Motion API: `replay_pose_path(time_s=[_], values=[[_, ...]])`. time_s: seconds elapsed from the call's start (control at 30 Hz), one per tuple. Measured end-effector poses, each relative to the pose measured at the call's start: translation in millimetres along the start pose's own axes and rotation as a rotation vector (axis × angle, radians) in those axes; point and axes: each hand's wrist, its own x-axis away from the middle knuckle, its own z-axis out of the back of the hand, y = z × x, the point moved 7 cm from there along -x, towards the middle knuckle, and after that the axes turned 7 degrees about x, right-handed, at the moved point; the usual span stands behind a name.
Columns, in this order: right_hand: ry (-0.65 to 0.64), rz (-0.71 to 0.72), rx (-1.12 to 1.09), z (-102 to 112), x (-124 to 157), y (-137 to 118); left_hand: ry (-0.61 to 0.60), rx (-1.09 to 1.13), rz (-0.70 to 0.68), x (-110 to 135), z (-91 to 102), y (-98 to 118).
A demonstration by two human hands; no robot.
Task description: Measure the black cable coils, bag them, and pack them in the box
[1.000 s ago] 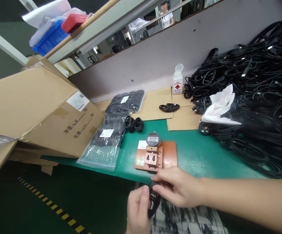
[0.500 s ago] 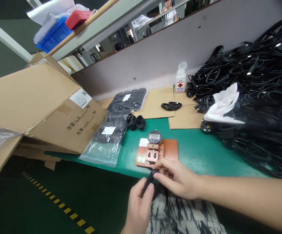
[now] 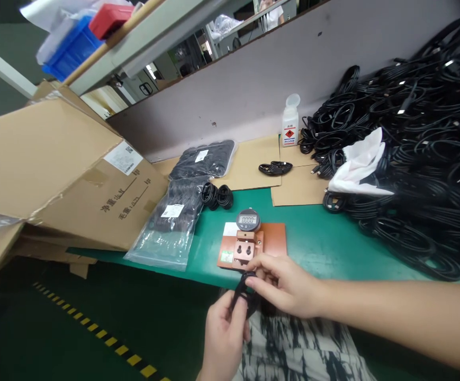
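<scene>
Between my two hands is a coiled black cable (image 3: 242,288), held just in front of the table's near edge. My left hand (image 3: 226,330) pinches the coil's lower left side between thumb and fingers. At its upper right, the thumb and fingers of my right hand (image 3: 279,283) are closed on the same coil. Just beyond the coil stands a copper-coloured fixture (image 3: 245,247) on a brown base plate, topped by a round digital gauge (image 3: 248,219) that seems to read 0.000. The cable's ends are hidden by my fingers.
A big heap of black cables (image 3: 412,132) covers the table's right. At left are an open cardboard box (image 3: 95,174) and bagged cables (image 3: 174,211). Small coils (image 3: 217,196), another coil (image 3: 275,168) on cardboard, and a white bottle (image 3: 290,124) stand farther back.
The camera view has shifted slightly, so the table and box appear a little farther left and higher. Both hands keep hold of the cable coil, with fingers slightly shifted.
</scene>
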Motion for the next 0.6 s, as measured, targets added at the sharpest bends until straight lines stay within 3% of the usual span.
replay_pose_path(time_s=[0.2,0.4,0.6], values=[[0.016,0.012,0.002,1.4,-0.5,-1.4,0.094,-0.048,-0.093,1.5,2.8,8.6],[0.004,0.080,0.026,0.8,1.6,-6.3,-0.044,-0.090,-0.084,-4.5,-7.0,16.0],[-0.015,0.150,0.044,1.0,4.4,-12.0,0.027,-0.062,-0.149,-1.9,-7.1,18.4]])
